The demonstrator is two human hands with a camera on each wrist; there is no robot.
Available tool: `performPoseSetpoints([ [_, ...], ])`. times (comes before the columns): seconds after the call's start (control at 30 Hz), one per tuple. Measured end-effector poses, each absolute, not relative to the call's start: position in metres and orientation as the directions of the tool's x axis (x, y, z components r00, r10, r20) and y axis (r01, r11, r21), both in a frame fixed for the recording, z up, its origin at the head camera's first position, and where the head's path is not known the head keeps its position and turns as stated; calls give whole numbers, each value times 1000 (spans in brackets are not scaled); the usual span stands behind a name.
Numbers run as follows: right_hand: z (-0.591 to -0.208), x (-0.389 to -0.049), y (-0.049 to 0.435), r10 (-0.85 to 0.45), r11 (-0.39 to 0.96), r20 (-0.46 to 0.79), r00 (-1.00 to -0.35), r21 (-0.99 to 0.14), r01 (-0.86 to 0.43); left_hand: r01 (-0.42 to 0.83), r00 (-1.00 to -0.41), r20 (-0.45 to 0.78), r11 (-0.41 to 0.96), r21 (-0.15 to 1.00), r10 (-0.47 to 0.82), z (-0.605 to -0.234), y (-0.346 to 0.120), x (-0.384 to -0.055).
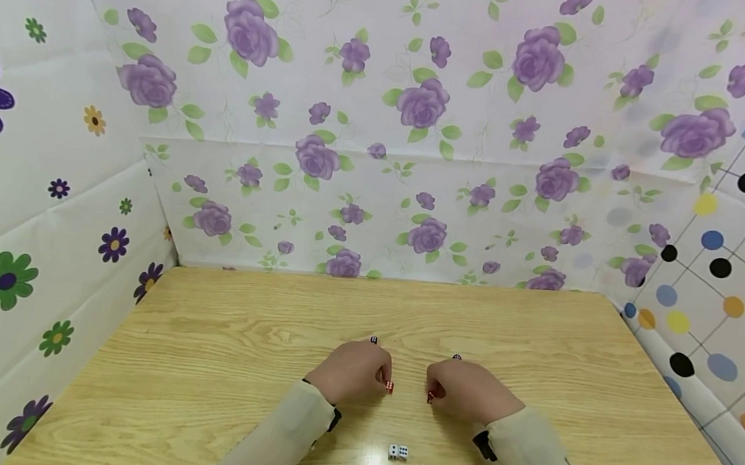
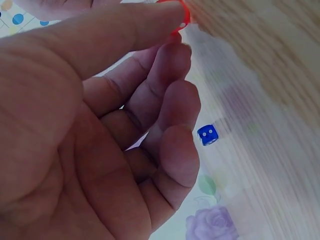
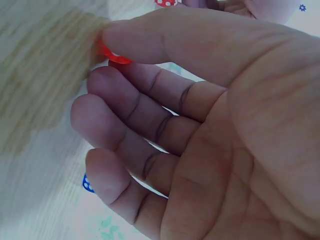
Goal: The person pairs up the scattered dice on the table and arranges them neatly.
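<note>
Near the middle of the table, my left hand (image 1: 353, 370) pinches a red die (image 1: 390, 387) between thumb and fingertips. Facing it, my right hand (image 1: 468, 389) pinches a second red die (image 1: 429, 397); the thumb covers most of that die (image 3: 116, 55) in the right wrist view. One blue die (image 2: 208, 134) lies on the table just beyond the left hand, and another blue die (image 1: 457, 357) just beyond the right, partly hidden behind a finger in the right wrist view. Two white dice (image 1: 398, 452) sit side by side nearer the front, between the forearms.
The wooden table (image 1: 244, 310) is bordered at the back by a curtain (image 1: 374, 211) with purple roses. Flowered cloth (image 1: 89, 205) hangs on the left, and dotted cloth (image 1: 687, 283) on the right. Black bands show at both sleeve cuffs.
</note>
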State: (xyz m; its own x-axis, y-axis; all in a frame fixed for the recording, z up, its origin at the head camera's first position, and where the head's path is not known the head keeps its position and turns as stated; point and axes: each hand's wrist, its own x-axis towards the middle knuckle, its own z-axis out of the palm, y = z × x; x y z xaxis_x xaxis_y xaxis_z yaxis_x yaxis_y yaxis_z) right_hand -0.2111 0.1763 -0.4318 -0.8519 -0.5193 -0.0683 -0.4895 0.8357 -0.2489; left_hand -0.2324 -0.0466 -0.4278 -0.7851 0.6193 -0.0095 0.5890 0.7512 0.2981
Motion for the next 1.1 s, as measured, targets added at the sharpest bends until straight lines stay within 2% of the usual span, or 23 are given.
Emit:
performPoseSetpoints([
  [0.43, -427, -208, 177, -509, 838, -90, -856, -279, -469, 571, -781, -39, 739, 357, 623, -424, -46, -230],
  [1.1, -434, -210, 171, -577, 802, -52, -815, -226, -554, 585, -763, -63, 728, 357, 643, -425, -41, -228],
])
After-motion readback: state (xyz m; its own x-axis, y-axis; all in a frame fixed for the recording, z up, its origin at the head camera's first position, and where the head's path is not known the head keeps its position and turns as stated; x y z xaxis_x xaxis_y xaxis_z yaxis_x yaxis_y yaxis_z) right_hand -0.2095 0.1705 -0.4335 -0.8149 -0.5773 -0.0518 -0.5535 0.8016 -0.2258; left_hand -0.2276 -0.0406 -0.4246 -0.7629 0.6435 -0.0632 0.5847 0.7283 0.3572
